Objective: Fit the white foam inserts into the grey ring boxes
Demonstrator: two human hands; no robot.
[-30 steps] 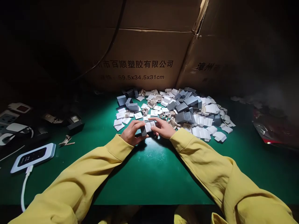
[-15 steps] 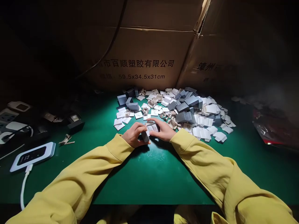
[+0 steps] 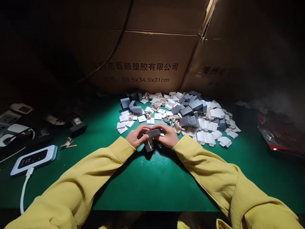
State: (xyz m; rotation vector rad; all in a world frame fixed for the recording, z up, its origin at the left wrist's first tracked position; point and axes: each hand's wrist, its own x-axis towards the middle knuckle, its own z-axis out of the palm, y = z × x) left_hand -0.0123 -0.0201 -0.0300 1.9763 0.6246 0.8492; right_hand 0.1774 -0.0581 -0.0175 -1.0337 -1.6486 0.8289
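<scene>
My left hand (image 3: 135, 137) and my right hand (image 3: 168, 136) meet over the green mat (image 3: 154, 178), both closed on a small grey box (image 3: 152, 132) held between the fingertips. A second grey part of the box (image 3: 149, 144) hangs just below it, between my palms. Both arms wear yellow sleeves. Just beyond my hands lies a pile of grey boxes (image 3: 190, 109) and white cards (image 3: 207, 133).
Large cardboard cartons (image 3: 147, 57) wall off the back. On the left lie a white-and-dark device (image 3: 33, 159) with a white cable, a black box (image 3: 76, 126), a power strip and paper scraps (image 3: 68, 143). A dark foil bag (image 3: 278, 136) sits at the right.
The white insert that showed on top of the box is now covered. My hands have turned the box and lifted a grey piece on top of it, staying at the same spot.
</scene>
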